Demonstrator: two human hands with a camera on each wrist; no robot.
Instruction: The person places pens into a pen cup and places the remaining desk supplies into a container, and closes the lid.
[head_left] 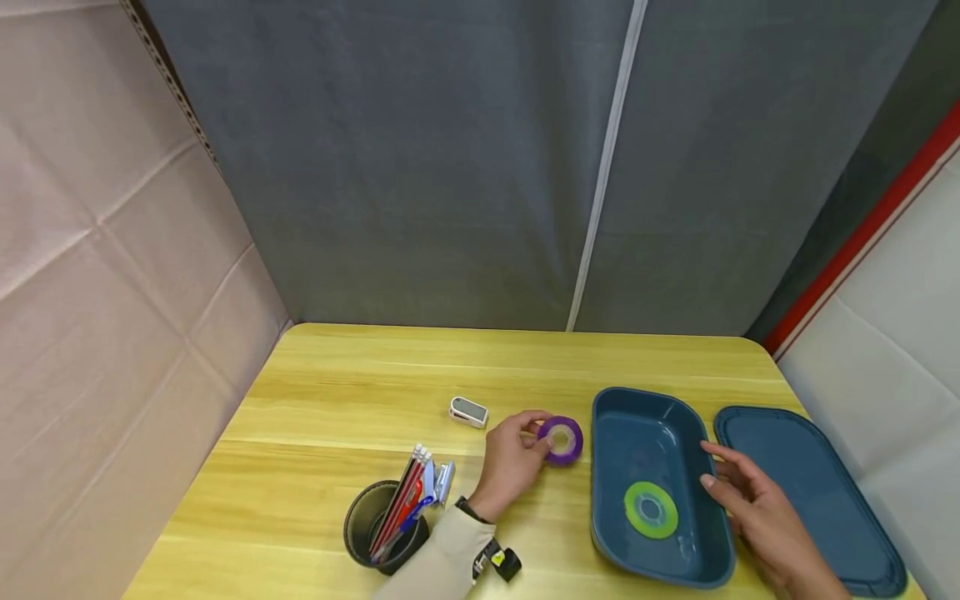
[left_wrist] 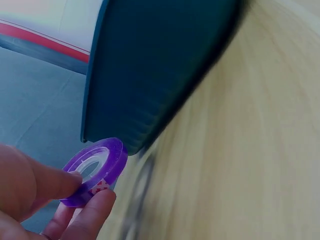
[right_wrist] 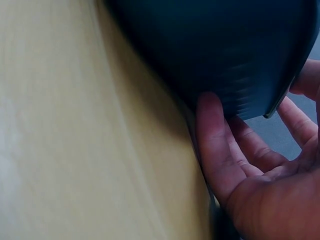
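My left hand (head_left: 513,458) pinches a purple tape roll (head_left: 576,440) by its edge, just left of a blue plastic container (head_left: 660,404). In the left wrist view, thumb and fingers hold the purple roll's ring, with red-and-white print on its side. A green tape roll (head_left: 636,512) lies flat inside the container. My right hand (head_left: 765,508) holds the container's right side, fingertips at the rim. In the right wrist view, fingers lie against the container's outer wall (right_wrist: 215,55).
A matching blue lid (head_left: 810,492) lies right of the container. At front left stands a black cup (head_left: 360,525) with pencils and pens (head_left: 405,508); a shiny silver-blue object (head_left: 445,482) sits beside it. Farther back is a small white-and-grey object (head_left: 468,412). Grey cloth (head_left: 420,183) hangs behind the table.
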